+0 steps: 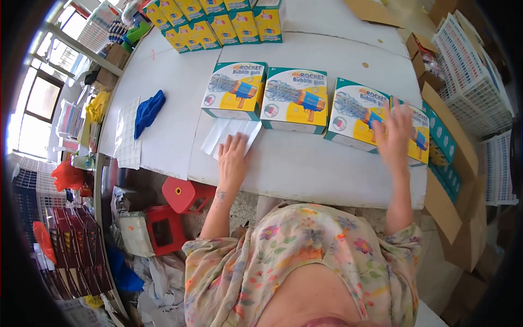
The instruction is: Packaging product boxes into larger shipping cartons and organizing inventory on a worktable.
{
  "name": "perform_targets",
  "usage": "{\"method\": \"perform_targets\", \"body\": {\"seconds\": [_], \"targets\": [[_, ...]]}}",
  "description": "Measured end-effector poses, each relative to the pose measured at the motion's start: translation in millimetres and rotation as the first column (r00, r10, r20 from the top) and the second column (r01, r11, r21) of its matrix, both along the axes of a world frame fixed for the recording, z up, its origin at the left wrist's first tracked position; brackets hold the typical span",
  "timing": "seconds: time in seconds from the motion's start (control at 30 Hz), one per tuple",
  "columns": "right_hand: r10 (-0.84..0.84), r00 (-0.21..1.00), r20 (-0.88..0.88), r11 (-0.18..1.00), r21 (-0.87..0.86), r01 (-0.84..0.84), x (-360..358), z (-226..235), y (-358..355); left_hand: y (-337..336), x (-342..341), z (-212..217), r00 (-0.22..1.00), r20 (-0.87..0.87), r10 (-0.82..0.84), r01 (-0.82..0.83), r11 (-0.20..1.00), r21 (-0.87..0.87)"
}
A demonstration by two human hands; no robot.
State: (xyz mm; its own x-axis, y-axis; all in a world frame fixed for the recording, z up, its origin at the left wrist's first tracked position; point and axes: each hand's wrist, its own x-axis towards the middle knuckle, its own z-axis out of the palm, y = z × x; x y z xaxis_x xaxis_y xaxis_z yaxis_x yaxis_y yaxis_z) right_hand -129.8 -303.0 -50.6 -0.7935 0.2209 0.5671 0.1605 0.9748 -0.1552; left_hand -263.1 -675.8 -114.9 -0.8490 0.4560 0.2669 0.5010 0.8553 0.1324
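- The left hand lies flat, fingers spread, on a white sheet of paper at the near edge of the white table; it presses the sheet down and grips nothing
- The right hand is raised with fingers fanned out, blurred, over the third toy box in the row; it appears empty, touching or just above the box front, and which of the two cannot be told
- Four teal and yellow toy boxes stand side by side across the middle of the table: the first box just beyond the paper, the second box to its right, then the third, then a fourth box at the right edge beside an open cardboard carton
- Judged from this, the step in hand is setting the boxes out in a row, with the sheet held ready
- The next move seems to call for the right hand to settle on a box and take a firm hold, while the left picks the thin sheet off the table, which needs a fingertip pinch at its edge
- Far off, more yellow boxes are stacked; a blue cloth lies to the left
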Motion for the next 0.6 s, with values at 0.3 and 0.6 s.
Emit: {"method": "perform_targets", "body": {"seconds": [0.3,0.6], "targets": [[0.594,0.775,0.216,0.804,-0.105,-0.586,-42.8,-2.3,-117.3,-49.2,17.3,96.0,0.961,0.272,-0.041,0.034,0.999,0.032],[0.725,0.688,-0.019,-0.052,-0.998,0.027,-39.9,-61.0,-150.1,-47.0,80.3,100.4,0.776,0.403,-0.485,0.484,0.868,0.112]]}}
